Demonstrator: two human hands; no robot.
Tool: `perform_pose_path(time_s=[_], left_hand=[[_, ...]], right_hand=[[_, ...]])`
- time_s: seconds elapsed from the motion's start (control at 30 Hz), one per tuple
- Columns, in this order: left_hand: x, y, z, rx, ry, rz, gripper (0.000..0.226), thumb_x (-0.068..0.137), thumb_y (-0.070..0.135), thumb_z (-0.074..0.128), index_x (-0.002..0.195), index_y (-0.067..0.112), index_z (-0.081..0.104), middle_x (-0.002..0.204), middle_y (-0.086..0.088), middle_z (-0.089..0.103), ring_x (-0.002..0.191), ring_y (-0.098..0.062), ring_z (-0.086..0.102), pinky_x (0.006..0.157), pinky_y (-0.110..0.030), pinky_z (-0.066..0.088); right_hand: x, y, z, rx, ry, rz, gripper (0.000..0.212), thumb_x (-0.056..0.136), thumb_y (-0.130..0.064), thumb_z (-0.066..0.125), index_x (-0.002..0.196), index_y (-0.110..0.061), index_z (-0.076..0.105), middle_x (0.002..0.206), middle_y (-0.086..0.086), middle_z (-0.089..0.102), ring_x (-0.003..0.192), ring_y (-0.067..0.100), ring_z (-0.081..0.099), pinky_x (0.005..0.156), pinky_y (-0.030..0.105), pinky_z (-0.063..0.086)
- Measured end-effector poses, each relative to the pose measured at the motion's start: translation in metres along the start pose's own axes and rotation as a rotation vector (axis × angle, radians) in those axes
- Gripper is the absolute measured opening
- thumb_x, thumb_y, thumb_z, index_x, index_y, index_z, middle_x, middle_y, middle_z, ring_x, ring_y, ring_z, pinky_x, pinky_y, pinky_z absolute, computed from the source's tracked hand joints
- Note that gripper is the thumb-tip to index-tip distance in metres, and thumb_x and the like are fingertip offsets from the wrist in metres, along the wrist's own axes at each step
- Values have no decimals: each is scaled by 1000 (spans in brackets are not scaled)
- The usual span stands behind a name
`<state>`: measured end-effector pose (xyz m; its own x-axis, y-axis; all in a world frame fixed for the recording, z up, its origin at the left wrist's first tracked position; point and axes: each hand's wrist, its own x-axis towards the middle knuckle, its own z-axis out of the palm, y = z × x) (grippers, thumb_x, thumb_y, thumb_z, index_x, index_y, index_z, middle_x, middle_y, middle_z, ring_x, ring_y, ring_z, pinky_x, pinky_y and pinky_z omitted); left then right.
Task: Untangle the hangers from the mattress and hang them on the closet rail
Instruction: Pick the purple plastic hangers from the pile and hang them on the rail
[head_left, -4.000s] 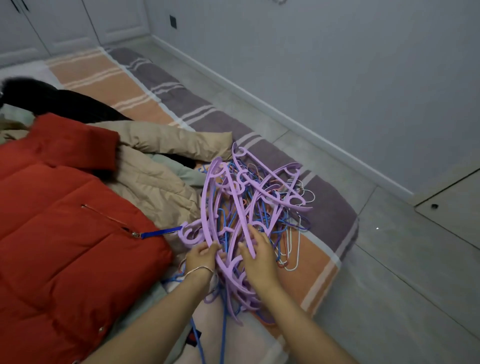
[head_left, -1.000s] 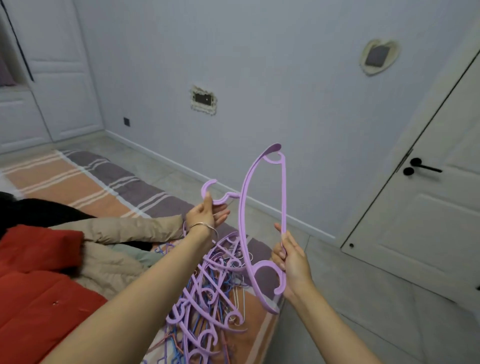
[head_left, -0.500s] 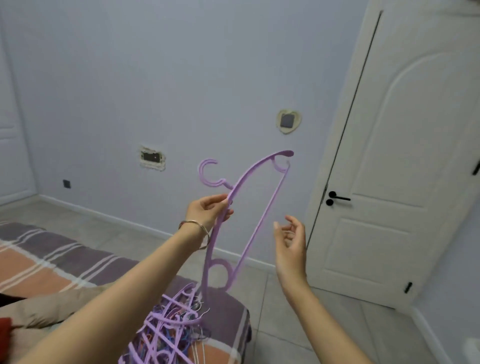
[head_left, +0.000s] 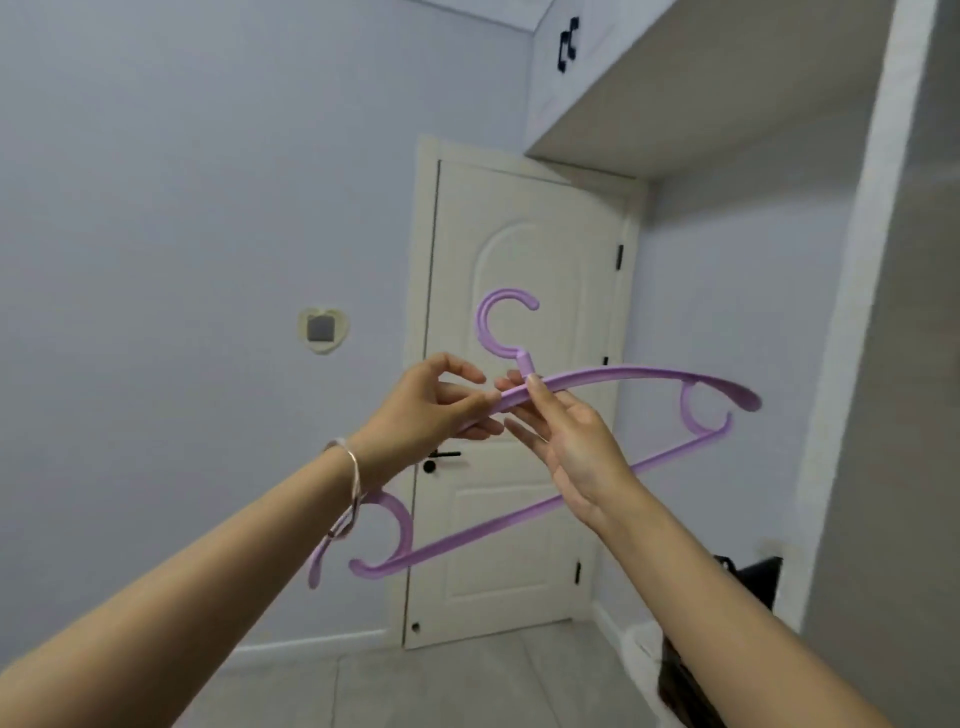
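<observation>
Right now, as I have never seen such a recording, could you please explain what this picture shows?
There is no machine here: a person wears one wide-angle camera on the head, so you see their own forearms reaching forward. The left hand, bracelet at the wrist, and the right hand both pinch the top bar of a purple plastic hanger beside its hook, holding it in the air, hook upward. Behind it stands a cream door. No mattress or closet rail shows in this view.
</observation>
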<state>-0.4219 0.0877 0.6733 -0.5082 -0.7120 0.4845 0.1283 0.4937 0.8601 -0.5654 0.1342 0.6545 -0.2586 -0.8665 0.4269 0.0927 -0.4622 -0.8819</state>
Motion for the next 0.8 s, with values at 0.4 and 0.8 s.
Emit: perform_pose_path(time_s=[0.4, 0.8], left_hand=[[103, 55, 267, 77, -552, 148, 26, 90, 31, 51, 100, 12, 67, 91, -5, 75, 76, -23, 72, 70, -28, 59], [172, 100, 492, 34, -481, 248, 28, 98, 25, 42, 99, 2, 59, 82, -7, 72, 64, -32, 64, 52, -32, 56]], right_hand=[[-52, -167, -290, -231, 491, -313, 21, 93, -29, 50, 97, -18, 68, 97, -3, 74, 92, 10, 69, 76, 18, 53], [-22, -238, -490, -353, 792, -354, 54, 88, -28, 62, 132, -3, 44, 98, 2, 68, 83, 9, 66, 90, 32, 54]])
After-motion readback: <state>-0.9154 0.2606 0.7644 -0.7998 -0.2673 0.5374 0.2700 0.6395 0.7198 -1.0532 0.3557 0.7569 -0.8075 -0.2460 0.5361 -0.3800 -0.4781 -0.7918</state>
